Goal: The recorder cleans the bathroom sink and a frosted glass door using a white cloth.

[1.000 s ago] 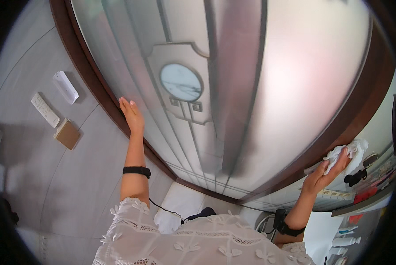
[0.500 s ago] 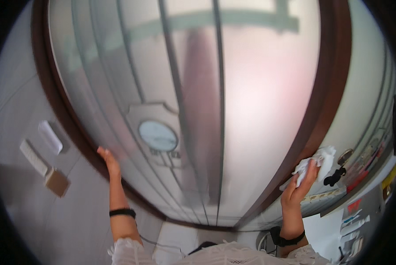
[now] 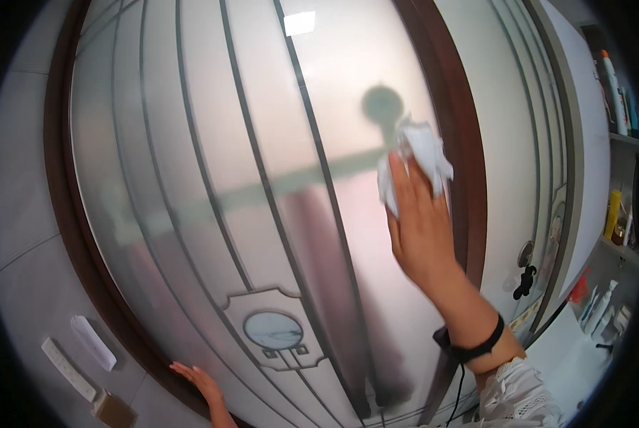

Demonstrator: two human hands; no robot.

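A tall frosted glass door with dark vertical lines and an oval ornament stands before me. My right hand is raised to its upper right part, fingers pressing a crumpled white cloth to the glass beside the dark brown frame. The palm side is hidden. Low on the left, my left hand touches the brown frame edge with its fingers stretched out and nothing in them.
On the left tiled wall are a white power strip, a white holder and a brown box. A second glass panel with a round handle and a black hanging item is at right, beyond it shelves with bottles.
My right hand has moved up and to the left with the cloth, from the frame's lower right onto the glass. The view has tilted upward; my left hand stays at the left frame.
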